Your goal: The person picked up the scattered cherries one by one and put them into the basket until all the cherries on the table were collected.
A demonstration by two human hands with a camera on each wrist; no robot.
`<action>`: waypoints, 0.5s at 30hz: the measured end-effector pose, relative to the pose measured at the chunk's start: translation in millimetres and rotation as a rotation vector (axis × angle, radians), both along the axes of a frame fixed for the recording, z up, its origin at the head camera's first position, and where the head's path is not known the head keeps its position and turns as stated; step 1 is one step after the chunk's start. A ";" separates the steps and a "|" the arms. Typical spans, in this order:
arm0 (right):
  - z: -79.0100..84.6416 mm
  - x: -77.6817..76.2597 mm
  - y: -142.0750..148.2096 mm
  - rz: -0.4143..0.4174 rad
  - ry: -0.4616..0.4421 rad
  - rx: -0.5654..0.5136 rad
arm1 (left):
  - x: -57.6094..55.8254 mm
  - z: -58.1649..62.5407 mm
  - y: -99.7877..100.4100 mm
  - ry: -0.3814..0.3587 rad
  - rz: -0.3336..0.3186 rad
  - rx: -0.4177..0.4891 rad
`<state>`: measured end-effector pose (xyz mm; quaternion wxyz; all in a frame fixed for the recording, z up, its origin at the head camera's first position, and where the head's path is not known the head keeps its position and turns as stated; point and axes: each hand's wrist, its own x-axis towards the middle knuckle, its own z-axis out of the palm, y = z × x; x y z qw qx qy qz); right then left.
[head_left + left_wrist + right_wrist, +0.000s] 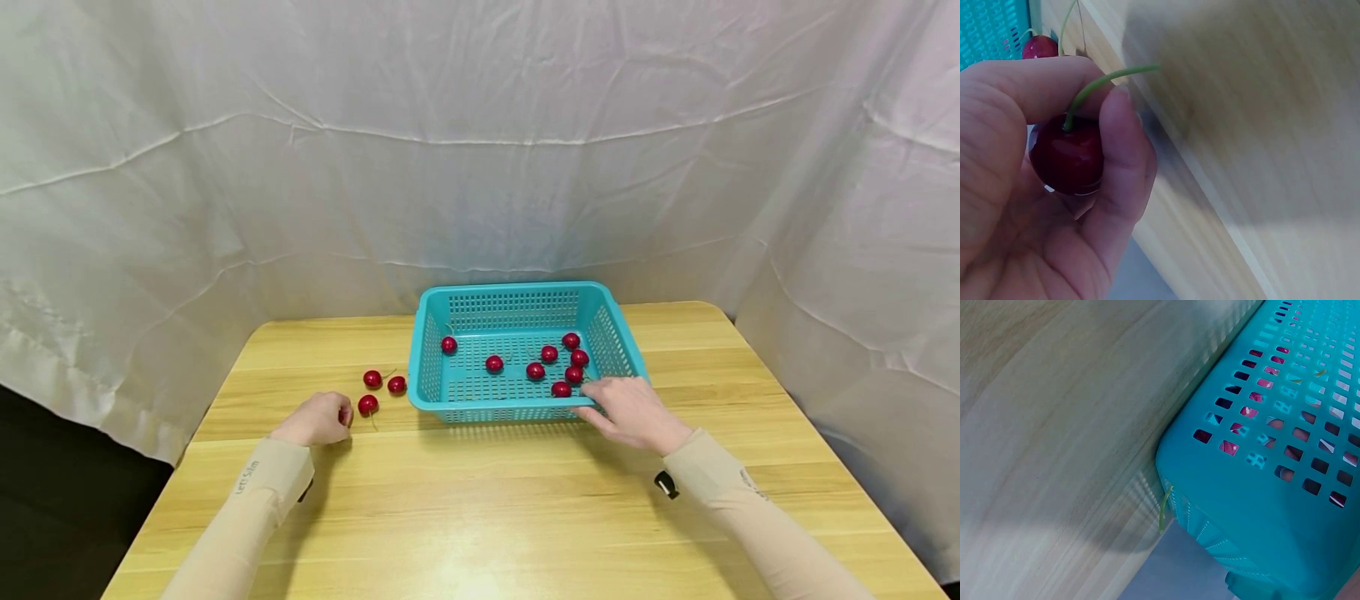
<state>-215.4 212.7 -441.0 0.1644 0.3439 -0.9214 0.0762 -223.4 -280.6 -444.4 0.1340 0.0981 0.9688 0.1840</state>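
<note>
My left hand [318,418] is over the table's left part and holds a red cherry [1069,156] with a green stem between curled fingers and thumb. Just beyond it, three more cherries lie on the wood, the nearest cherry [367,405] close to my fingertips. My right hand [626,408] grips the turquoise plastic basket [510,405] at its front right rim, fingers over the inside and thumb outside. Through the basket's holes in the right wrist view, parts of the fingers [1285,473] show. Several cherries lie inside the basket, mostly toward the right, including one cherry [561,389] near my fingers.
The wooden table [480,500] has rounded far corners, and a pale cloth curtain [480,200] hangs around its back and sides. In the right wrist view a green stem [1165,509] pokes out low at the basket's corner.
</note>
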 end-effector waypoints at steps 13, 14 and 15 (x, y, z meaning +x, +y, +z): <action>-0.1 0.2 0.0 -0.010 -0.006 0.001 | -0.9 9.8 3.7 -0.066 0.001 -0.028; -0.2 0.0 0.0 -0.009 -0.005 0.001 | -1.2 10.9 4.1 -0.074 0.004 -0.030; -0.2 0.0 0.0 -0.009 -0.004 0.000 | -1.5 11.9 4.4 -0.079 0.005 -0.031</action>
